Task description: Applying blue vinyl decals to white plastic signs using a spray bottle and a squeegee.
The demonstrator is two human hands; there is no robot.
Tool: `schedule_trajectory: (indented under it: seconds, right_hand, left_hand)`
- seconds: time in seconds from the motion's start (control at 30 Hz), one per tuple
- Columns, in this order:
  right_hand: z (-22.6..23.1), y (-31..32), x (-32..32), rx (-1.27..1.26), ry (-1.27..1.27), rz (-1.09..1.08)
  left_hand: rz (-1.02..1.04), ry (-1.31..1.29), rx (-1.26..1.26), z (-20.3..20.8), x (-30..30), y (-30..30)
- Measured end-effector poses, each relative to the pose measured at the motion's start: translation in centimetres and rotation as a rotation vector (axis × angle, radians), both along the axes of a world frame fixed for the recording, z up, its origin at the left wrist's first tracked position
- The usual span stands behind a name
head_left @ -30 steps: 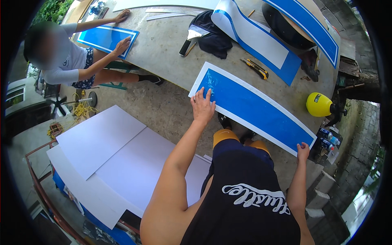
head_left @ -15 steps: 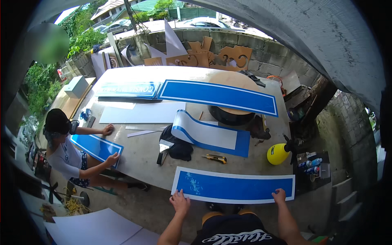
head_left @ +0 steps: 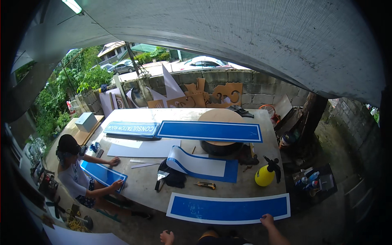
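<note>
A long blue sign panel [head_left: 232,207] with a white border lies along the near side of the table, its left part marked with faint pale scratches. My right hand [head_left: 268,221] is closed at its near edge, toward the right end, fingertips against the border. Below the panel's near left corner, my left hand [head_left: 167,237] is apart from it, fingers loosely bent and holding nothing. Just beyond the panel lie a yellow utility knife [head_left: 205,185], a scraper [head_left: 160,179] beside a black cloth [head_left: 173,174], and a partly curled blue-and-white sheet [head_left: 204,165].
A yellow spray bottle [head_left: 264,176] stands at the table's right edge. Farther back, a blue panel [head_left: 208,131] rests partly on a round wooden disc [head_left: 220,116], beside stacked lettered signs [head_left: 131,128]. At left, another person [head_left: 75,167] handles a smaller blue panel [head_left: 102,174]. Spray cans [head_left: 313,176] sit at right.
My left hand has come off the panel's left end and dropped toward me. The right hand stays at the near edge. My view has tilted upward, so the scene sits lower.
</note>
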State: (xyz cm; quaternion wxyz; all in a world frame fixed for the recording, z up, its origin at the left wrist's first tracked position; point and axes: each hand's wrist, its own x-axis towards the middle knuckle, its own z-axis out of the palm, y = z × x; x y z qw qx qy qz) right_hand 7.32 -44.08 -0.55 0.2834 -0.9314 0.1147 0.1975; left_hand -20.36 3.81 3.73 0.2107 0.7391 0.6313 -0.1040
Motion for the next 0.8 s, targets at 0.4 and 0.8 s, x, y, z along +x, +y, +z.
schedule_trajectory:
  seconds: [0.4, 0.8]
  right_hand:
    - [-0.9, 8.0, -2.4, 0.075, 0.164, 0.287]
    - [-4.0, 16.0, -6.1, 0.04, 0.21, 0.119]
  left_hand:
    - [0.014, -0.037, 0.07, 1.6, -0.5, 5.8]
    - [0.09, -0.123, -0.037, 2.3, 6.9, 24.8]
